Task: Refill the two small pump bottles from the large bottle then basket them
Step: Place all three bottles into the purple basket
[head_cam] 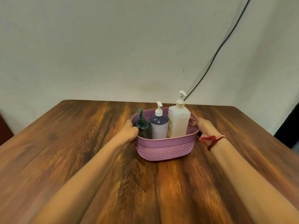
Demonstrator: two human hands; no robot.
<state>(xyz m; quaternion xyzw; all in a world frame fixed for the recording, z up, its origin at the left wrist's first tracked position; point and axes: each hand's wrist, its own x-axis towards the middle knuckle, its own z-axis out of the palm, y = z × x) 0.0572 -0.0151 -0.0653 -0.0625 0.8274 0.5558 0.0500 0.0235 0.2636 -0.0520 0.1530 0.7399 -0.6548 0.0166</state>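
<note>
2 hands are curling round opposite rims of the basket (165,147), our left hand (129,131) and right hand (205,126), and we should be keeping it level: dark pump bottle (143,126), lilac pump bottle (159,126) and large bottle (178,122) are standing loose inside.

A dark-grained wooden table (64,151) stands against a plain off-white wall (113,46), a black cable (221,46) slanting down it.

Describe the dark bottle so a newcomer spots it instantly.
On the wooden table stands a purple basket gripped by the left hand and right hand. Three pump bottles line up inside; the dark bottle is leftmost, beside the left hand. It is the shortest, with a dark pump; the other two have white pumps.
</note>
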